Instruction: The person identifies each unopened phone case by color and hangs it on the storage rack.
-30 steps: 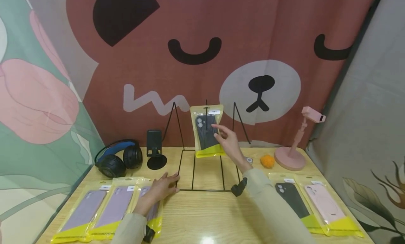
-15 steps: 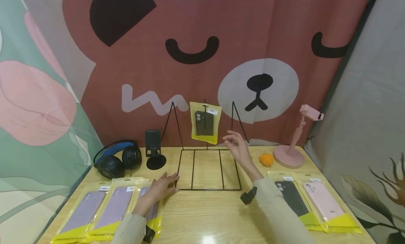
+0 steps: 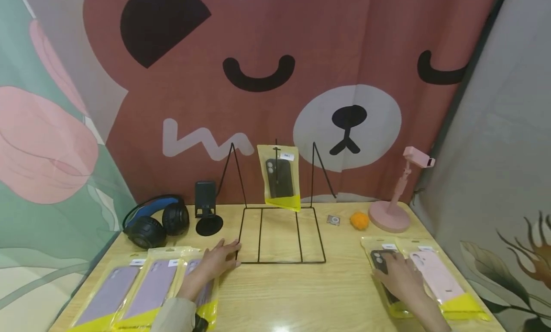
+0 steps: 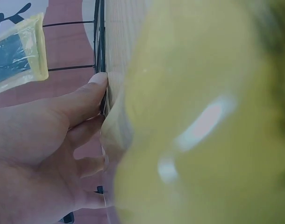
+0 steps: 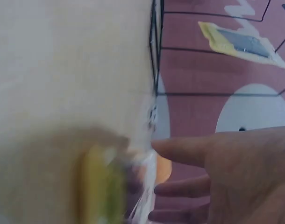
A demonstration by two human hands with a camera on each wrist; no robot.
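Note:
A black wire rack stands mid-table, and a bagged dark phone case hangs from its central hook. My left hand rests at the rack's front left corner, fingers spread; in the left wrist view the thumb touches the black wire. At the right, my right hand is over another bagged dark phone case, covering part of it. The right wrist view shows that hand's fingers extended beside the blurred yellow bag. A bagged pink phone case lies next to it.
Several bagged purple phone cases lie at the left. Behind them are headphones and a black phone stand. At the back right stand a pink phone stand, an orange fuzzy ball and a small grey square gadget.
My right hand has let go of the bagged dark phone case, now hanging on the rack, and moved right and down to the other dark one. My left hand stays at the rack.

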